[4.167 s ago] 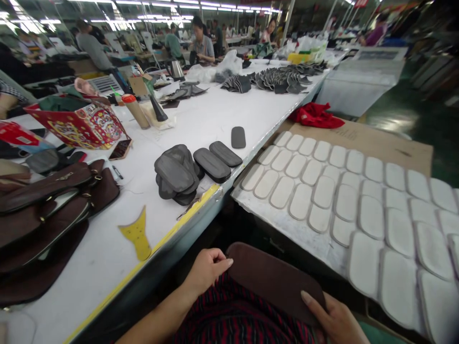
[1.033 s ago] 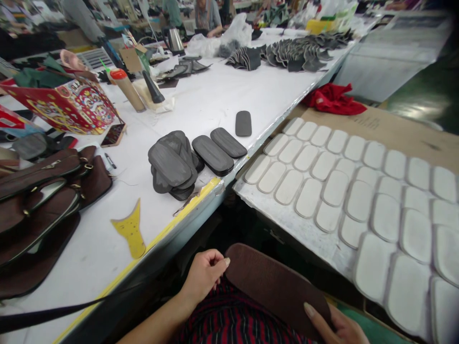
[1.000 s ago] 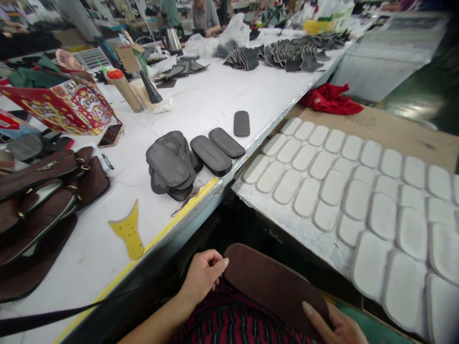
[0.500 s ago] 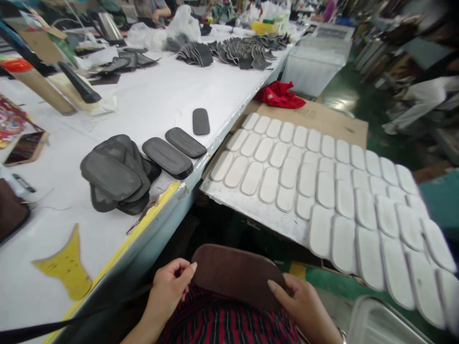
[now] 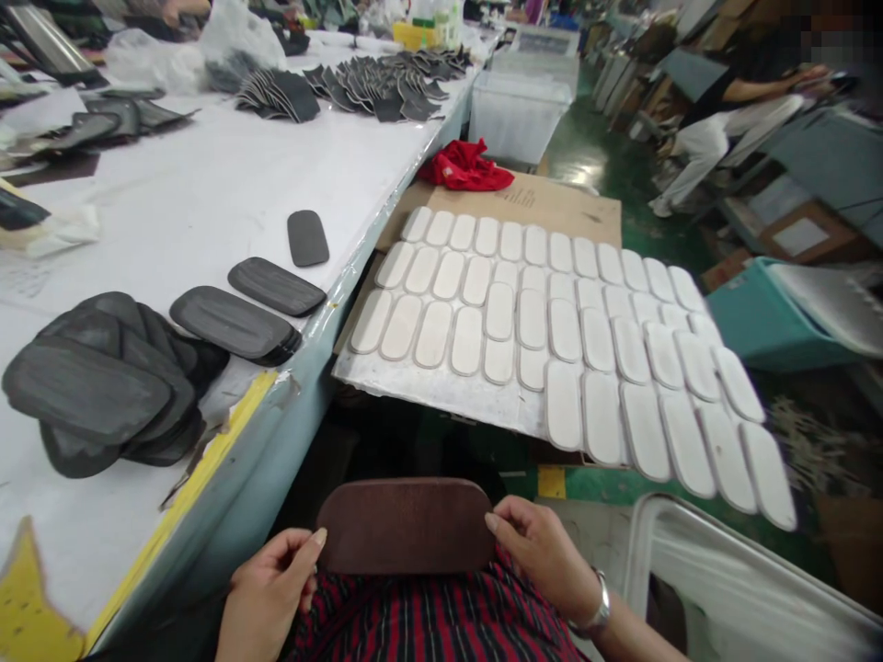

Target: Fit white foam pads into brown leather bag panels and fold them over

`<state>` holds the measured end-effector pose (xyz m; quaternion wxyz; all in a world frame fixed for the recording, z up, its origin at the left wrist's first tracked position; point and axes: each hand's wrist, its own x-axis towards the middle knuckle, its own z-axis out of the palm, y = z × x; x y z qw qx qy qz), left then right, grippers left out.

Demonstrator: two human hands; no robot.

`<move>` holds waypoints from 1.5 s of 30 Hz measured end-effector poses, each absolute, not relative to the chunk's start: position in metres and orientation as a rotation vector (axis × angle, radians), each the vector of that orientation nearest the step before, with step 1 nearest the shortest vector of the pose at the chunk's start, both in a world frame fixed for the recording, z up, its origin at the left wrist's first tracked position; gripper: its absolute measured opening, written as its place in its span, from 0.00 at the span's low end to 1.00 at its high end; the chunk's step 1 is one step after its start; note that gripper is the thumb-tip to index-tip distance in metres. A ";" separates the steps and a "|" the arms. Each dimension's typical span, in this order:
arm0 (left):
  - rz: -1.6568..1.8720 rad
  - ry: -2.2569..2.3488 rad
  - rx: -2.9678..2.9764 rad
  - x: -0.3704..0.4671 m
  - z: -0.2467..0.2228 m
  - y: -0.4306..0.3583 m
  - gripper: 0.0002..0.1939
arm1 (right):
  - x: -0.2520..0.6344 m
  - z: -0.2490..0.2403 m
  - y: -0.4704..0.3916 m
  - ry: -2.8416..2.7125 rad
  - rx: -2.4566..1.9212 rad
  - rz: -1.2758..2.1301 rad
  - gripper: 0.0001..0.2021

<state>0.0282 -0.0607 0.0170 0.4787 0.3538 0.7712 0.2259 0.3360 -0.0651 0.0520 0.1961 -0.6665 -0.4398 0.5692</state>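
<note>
- Panel, brown (image 5: 407, 526), oblong with rounded ends: located between the two hands, above the striped garment (image 5: 441, 621), long edges running crosswise.
- Left hand (image 5: 266, 588): narrow grip at the panel's left end; thumb extended to the edge, fingers curled.
- Right hand (image 5: 544, 552): narrow grip at the panel's right end; thumb on the near face, forearm angled in from the lower right. A silver-coloured band (image 5: 599, 602) encircles the wrist.
- Open room: dark gap directly ahead of both hands, bounded on the left by the table edge and ahead by the board edge.
- Clear tub (image 5: 745, 561): just beside the right forearm, rim uppermost.
- White table (image 5: 172, 198): left of the left hand; yellow tape (image 5: 193, 496) lines its near edge. Yellow template (image 5: 31, 607), partly cropped, lies left of the left hand.
- Dark oval pieces (image 5: 89, 386): piled ahead and left of the left hand.
- Board (image 5: 441, 391): ahead of the right hand, bearing rows of white oval pieces (image 5: 567, 405), some overlapping; near-left margin bare.
- Cardboard (image 5: 579, 207): beyond the board, with printing too faint to read; red cloth (image 5: 465, 167) at its far-left corner.
</note>
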 end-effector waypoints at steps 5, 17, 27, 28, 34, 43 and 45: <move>0.548 1.888 0.847 0.030 0.024 -0.060 0.19 | 0.339 0.044 -0.067 -1.261 -1.874 1.526 0.15; 0.648 1.857 0.808 0.032 0.018 -0.061 0.18 | 0.337 0.046 -0.065 -1.324 -1.937 1.495 0.17; 0.458 1.971 2.096 0.044 0.050 -0.053 0.14 | 0.345 0.052 -0.060 -1.586 -1.933 1.430 0.16; 0.556 1.807 2.264 0.054 0.051 -0.056 0.13 | 0.346 0.049 -0.064 -1.551 -1.915 1.472 0.16; 0.500 0.904 2.623 0.122 0.046 -0.071 0.16 | 0.340 0.038 -0.079 -1.298 -1.830 1.643 0.18; 0.538 0.805 2.583 0.130 0.038 -0.066 0.12 | 0.333 0.036 -0.081 -1.132 -1.829 1.707 0.15; 0.537 0.798 2.581 0.129 0.035 -0.068 0.12 | 0.333 0.033 -0.082 -1.192 -1.841 1.672 0.14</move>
